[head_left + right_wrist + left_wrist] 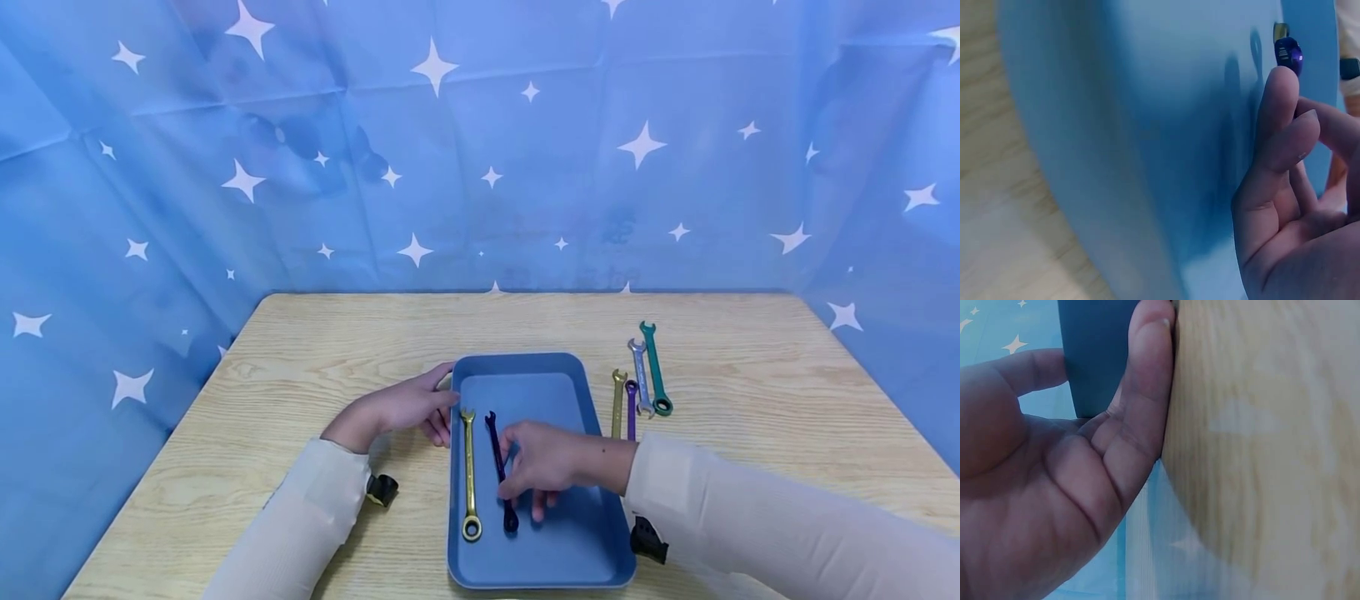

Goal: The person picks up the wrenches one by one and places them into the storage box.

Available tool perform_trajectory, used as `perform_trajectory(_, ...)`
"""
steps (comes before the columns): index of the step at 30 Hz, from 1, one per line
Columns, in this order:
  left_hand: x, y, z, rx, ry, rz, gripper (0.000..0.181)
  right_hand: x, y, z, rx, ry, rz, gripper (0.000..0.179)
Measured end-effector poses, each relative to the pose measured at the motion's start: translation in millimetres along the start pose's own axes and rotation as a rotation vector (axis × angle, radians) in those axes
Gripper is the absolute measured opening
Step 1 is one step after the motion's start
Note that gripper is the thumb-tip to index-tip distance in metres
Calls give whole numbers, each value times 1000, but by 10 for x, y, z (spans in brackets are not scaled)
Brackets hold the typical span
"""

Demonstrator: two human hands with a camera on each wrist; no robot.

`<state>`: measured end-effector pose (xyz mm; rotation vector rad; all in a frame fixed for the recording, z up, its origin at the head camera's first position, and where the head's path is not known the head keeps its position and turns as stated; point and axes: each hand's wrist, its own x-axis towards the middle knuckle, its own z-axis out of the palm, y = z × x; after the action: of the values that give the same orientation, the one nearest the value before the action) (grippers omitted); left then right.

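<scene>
A blue rectangular tray lies lengthwise on the table. My left hand holds its left side near the far corner, thumb at the rim and fingers low along the outer wall in the left wrist view. Over the tray, my right hand pinches a dark purple combination wrench between thumb and fingers. The purple wrench's end shows beyond the fingertips in the right wrist view. To its left a gold combination wrench lies in the tray, open end away from me, ring end nearer.
Right of the tray on the wooden table lie a short gold wrench, a purple wrench, a silver wrench and a longer green wrench. The right forearm partly covers the first two. A blue starry curtain hangs behind the table.
</scene>
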<state>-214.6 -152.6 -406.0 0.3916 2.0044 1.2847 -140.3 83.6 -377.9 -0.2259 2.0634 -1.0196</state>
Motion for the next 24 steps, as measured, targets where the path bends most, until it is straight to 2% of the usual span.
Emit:
perform_trajectory(7, 2, 10, 2, 2, 2, -1, 62, 8, 47, -5, -14, 19, -54, 26)
perform_trajectory(14, 6, -7, -2, -4, -18, 16, 61, 24, 93, 20, -98, 48, -135, 27)
perform_trajectory(24, 25, -10, -8, -5, -3, -5, 63, 71, 125, 66, -209, 99, -165, 28)
